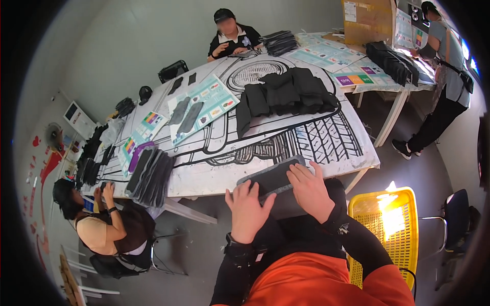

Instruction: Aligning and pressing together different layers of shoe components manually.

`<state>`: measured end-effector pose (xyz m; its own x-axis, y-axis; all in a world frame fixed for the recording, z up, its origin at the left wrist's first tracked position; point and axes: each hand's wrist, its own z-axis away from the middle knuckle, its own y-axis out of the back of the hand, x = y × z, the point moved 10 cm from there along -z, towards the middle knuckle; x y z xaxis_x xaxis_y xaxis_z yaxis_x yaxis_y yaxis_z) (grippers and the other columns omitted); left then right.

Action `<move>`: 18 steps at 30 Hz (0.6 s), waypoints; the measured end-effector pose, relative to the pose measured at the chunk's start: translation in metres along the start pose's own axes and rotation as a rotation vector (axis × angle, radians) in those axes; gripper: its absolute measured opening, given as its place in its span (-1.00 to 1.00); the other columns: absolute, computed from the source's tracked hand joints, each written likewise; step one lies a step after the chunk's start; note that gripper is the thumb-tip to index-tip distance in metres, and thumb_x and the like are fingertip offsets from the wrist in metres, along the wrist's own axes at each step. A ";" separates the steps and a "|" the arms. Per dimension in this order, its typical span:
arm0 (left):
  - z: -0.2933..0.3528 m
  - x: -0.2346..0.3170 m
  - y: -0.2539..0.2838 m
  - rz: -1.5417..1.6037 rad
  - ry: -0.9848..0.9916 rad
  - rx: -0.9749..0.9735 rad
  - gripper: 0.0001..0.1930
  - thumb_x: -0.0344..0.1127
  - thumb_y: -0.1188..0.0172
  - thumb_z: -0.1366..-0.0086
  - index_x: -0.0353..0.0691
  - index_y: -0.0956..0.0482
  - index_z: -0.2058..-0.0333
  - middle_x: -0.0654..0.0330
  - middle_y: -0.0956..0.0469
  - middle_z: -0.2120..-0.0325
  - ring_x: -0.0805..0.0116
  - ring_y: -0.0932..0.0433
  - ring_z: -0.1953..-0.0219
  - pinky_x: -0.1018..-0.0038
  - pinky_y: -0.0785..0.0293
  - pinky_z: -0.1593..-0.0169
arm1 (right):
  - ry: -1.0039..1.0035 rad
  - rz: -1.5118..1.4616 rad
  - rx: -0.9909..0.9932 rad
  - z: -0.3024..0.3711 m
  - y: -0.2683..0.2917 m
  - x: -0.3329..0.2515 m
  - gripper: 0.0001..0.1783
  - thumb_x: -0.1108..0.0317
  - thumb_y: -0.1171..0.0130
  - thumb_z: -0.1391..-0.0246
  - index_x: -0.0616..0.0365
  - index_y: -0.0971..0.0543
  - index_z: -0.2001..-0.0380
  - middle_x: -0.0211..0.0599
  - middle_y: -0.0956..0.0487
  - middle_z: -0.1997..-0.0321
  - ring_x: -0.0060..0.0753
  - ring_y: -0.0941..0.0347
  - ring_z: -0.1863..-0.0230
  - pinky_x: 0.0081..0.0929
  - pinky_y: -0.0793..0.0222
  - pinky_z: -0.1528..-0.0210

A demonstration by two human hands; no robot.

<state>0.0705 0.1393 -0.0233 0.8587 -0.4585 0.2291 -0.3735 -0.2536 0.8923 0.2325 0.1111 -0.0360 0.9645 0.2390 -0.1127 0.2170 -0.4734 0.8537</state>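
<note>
A flat, oblong dark fabric piece (273, 179) with a lighter grey border lies at the near edge of the table, in front of my body. On its left end rests my left hand (249, 209), fingers spread and the thumb stretched to the right. My right hand (312, 191) lies over the right end, its fingers extended across the fabric and its thumb apart. Neither hand is visibly closed round the piece. A heap of folded black fabric pieces (286, 94) sits farther back, and a stack of similar dark pieces (150, 176) stands to the left.
The white table (199, 186) bears black line drawings and printed sheets (204, 104). A yellow plastic basket (357, 204) stands at my right, near a dark chair (456, 219). Co-workers sit at the left (102, 229) and far side (232, 38); another person (444, 76) stands at the right.
</note>
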 end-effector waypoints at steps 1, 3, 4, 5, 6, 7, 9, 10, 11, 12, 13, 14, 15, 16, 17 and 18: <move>-0.001 -0.010 0.009 0.162 0.066 0.037 -0.33 0.01 -0.39 -0.30 -0.42 -0.56 -0.19 -0.04 -0.55 -0.19 -0.07 -0.43 -0.29 -0.08 -0.09 -0.45 | 0.007 0.008 0.000 0.000 0.000 0.001 -0.57 0.43 -0.14 -0.14 0.24 -0.59 -0.10 -0.16 -0.59 -0.27 -0.24 -0.43 -0.39 0.09 -0.09 -0.49; 0.006 -0.038 0.012 0.091 0.070 0.189 -0.37 0.04 -0.37 -0.36 -0.46 -0.59 -0.12 -0.01 -0.62 -0.03 0.05 -0.57 -0.13 0.06 -0.37 -0.25 | 0.015 0.011 0.011 0.001 0.002 0.001 -0.59 0.43 -0.14 -0.14 0.23 -0.60 -0.08 -0.18 -0.60 -0.26 -0.26 -0.44 -0.38 0.07 -0.10 -0.47; 0.016 -0.077 -0.004 0.300 0.273 0.162 -0.42 0.05 -0.35 -0.39 -0.42 -0.60 -0.07 0.01 -0.64 0.01 0.10 -0.61 -0.05 0.14 -0.44 -0.14 | 0.030 0.010 0.030 0.003 0.004 0.000 -0.60 0.44 -0.15 -0.15 0.22 -0.60 -0.08 -0.18 -0.61 -0.25 -0.26 -0.44 -0.38 0.07 -0.10 -0.47; 0.028 -0.108 -0.022 0.511 0.475 0.132 -0.46 0.06 -0.32 -0.42 -0.39 -0.62 -0.02 0.03 -0.66 0.06 0.15 -0.64 0.04 0.22 -0.52 -0.04 | 0.045 0.010 0.047 0.004 0.005 -0.002 -0.60 0.44 -0.15 -0.15 0.21 -0.60 -0.08 -0.19 -0.61 -0.25 -0.27 -0.44 -0.38 0.07 -0.10 -0.47; 0.033 -0.116 -0.026 0.507 0.475 0.139 -0.46 0.06 -0.32 -0.42 -0.39 -0.62 -0.02 0.03 -0.66 0.06 0.15 -0.64 0.04 0.22 -0.52 -0.04 | 0.050 0.007 0.054 0.006 0.005 -0.003 -0.60 0.44 -0.15 -0.15 0.21 -0.60 -0.08 -0.19 -0.61 -0.25 -0.27 -0.44 -0.38 0.07 -0.10 -0.47; 0.042 -0.126 -0.044 0.810 0.620 0.082 -0.51 0.05 -0.29 -0.45 -0.34 -0.62 0.00 0.07 -0.67 0.09 0.24 -0.66 0.10 0.29 -0.54 0.03 | 0.044 0.000 0.062 0.008 0.005 -0.004 -0.60 0.44 -0.16 -0.14 0.21 -0.60 -0.07 -0.20 -0.62 -0.24 -0.27 -0.44 -0.38 0.08 -0.09 -0.48; 0.050 -0.132 -0.063 1.114 0.758 0.022 -0.55 0.05 -0.26 -0.49 -0.30 -0.62 0.02 0.12 -0.69 0.12 0.33 -0.67 0.17 0.36 -0.56 0.09 | 0.039 -0.007 0.072 0.009 0.005 -0.005 -0.61 0.44 -0.17 -0.14 0.20 -0.61 -0.06 -0.21 -0.62 -0.24 -0.27 -0.45 -0.37 0.09 -0.09 -0.48; 0.053 -0.126 -0.068 1.276 0.845 -0.037 -0.60 0.01 -0.26 -0.49 -0.25 -0.62 0.03 0.19 -0.70 0.15 0.41 -0.67 0.20 0.41 -0.56 0.12 | 0.027 -0.023 0.074 0.009 0.006 -0.004 -0.62 0.43 -0.19 -0.13 0.18 -0.62 -0.05 -0.22 -0.63 -0.23 -0.26 -0.45 -0.37 0.09 -0.09 -0.48; 0.056 -0.120 -0.076 1.438 0.930 -0.101 -0.66 -0.02 -0.27 -0.50 -0.20 -0.61 0.04 0.26 -0.71 0.18 0.48 -0.66 0.23 0.46 -0.55 0.14 | 0.014 -0.037 0.077 0.009 0.006 -0.003 -0.63 0.42 -0.20 -0.13 0.17 -0.62 -0.04 -0.23 -0.63 -0.22 -0.26 -0.46 -0.36 0.10 -0.08 -0.48; 0.055 -0.121 -0.078 1.440 0.930 -0.098 -0.66 -0.02 -0.27 -0.50 -0.20 -0.61 0.04 0.26 -0.71 0.18 0.48 -0.66 0.23 0.46 -0.55 0.14 | 0.016 -0.037 0.077 0.009 0.006 -0.003 -0.63 0.42 -0.20 -0.13 0.17 -0.62 -0.04 -0.23 -0.63 -0.22 -0.26 -0.46 -0.36 0.10 -0.08 -0.48; 0.056 -0.112 -0.086 1.559 0.937 -0.199 -0.69 -0.06 -0.27 -0.50 -0.18 -0.62 0.02 0.27 -0.71 0.21 0.48 -0.66 0.25 0.49 -0.55 0.17 | 0.019 -0.050 0.075 0.009 0.007 -0.004 -0.64 0.42 -0.22 -0.13 0.15 -0.63 -0.03 -0.24 -0.64 -0.21 -0.25 -0.47 -0.35 0.11 -0.08 -0.49; 0.056 -0.101 -0.093 1.676 0.940 -0.304 -0.71 -0.10 -0.26 -0.50 -0.16 -0.62 -0.01 0.29 -0.72 0.24 0.49 -0.65 0.27 0.52 -0.54 0.21 | 0.021 -0.063 0.073 0.008 0.007 -0.004 -0.64 0.42 -0.23 -0.12 0.14 -0.64 -0.02 -0.25 -0.64 -0.20 -0.25 -0.47 -0.35 0.11 -0.07 -0.49; 0.054 -0.101 -0.093 1.678 0.940 -0.303 -0.71 -0.10 -0.26 -0.50 -0.16 -0.62 -0.01 0.29 -0.72 0.24 0.49 -0.65 0.27 0.52 -0.54 0.21 | 0.023 -0.062 0.072 0.006 0.006 -0.003 -0.64 0.42 -0.23 -0.12 0.14 -0.64 -0.02 -0.25 -0.64 -0.20 -0.25 -0.47 -0.35 0.11 -0.07 -0.49; 0.050 -0.095 -0.089 1.661 0.888 -0.303 -0.75 -0.16 -0.30 -0.47 -0.16 -0.64 0.02 0.30 -0.72 0.23 0.50 -0.65 0.29 0.54 -0.52 0.23 | 0.044 -0.083 0.068 0.005 0.006 -0.005 -0.64 0.42 -0.24 -0.12 0.12 -0.64 -0.02 -0.26 -0.65 -0.19 -0.25 -0.47 -0.35 0.12 -0.06 -0.50; 0.046 -0.091 -0.086 1.644 0.837 -0.303 -0.80 -0.23 -0.33 -0.45 -0.15 -0.67 0.05 0.31 -0.73 0.23 0.52 -0.65 0.31 0.56 -0.51 0.25 | 0.065 -0.105 0.064 0.003 0.006 -0.006 -0.64 0.42 -0.26 -0.11 0.11 -0.65 -0.02 -0.27 -0.65 -0.18 -0.25 -0.47 -0.35 0.13 -0.05 -0.51; 0.046 -0.094 -0.091 1.648 0.839 -0.301 -0.80 -0.23 -0.33 -0.45 -0.15 -0.67 0.05 0.31 -0.73 0.23 0.52 -0.65 0.31 0.56 -0.51 0.25 | 0.068 -0.103 0.061 0.002 0.005 -0.005 -0.64 0.42 -0.26 -0.11 0.11 -0.65 -0.02 -0.27 -0.65 -0.18 -0.25 -0.47 -0.35 0.13 -0.05 -0.51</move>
<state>0.0074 0.1667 -0.1434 -0.2918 0.4529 0.8425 -0.9124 0.1324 -0.3872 0.2293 0.1061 -0.0322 0.9247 0.3449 -0.1611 0.3247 -0.4934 0.8070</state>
